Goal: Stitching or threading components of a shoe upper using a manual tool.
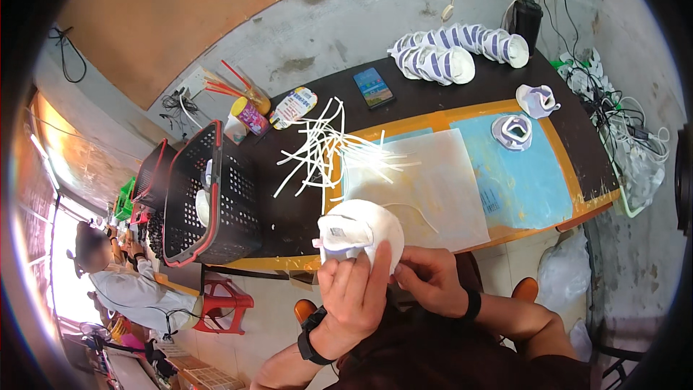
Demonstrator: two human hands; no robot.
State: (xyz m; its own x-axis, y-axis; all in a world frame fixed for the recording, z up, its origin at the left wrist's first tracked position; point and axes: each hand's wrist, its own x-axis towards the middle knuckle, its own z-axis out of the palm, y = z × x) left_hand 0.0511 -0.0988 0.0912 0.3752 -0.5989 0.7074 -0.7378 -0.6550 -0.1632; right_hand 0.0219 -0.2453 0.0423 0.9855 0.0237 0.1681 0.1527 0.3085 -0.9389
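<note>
In front of me, over the table's near edge, my left hand (354, 292) grips a white fabric shoe upper (382, 227) with purple edging and a small pink tab. My right hand (433, 285) is closed, its thumb and finger pinching at the lower right edge of the same upper. Just beyond lies a loose pile of thin white strips (328, 144). Two more white and purple uppers, one on the blue sheet (512, 132) and one behind it (538, 101), sit at the right. Nested rows of similar uppers (437, 65) stand at the back.
A black perforated basket (234, 195) with a red rim stands at the table's left, white pieces inside. Near it are a yellow and purple can (249, 117) and a phone (374, 88). Cables (628, 123) hang at the right. A person (137, 285) sits far left by a red stool (224, 307).
</note>
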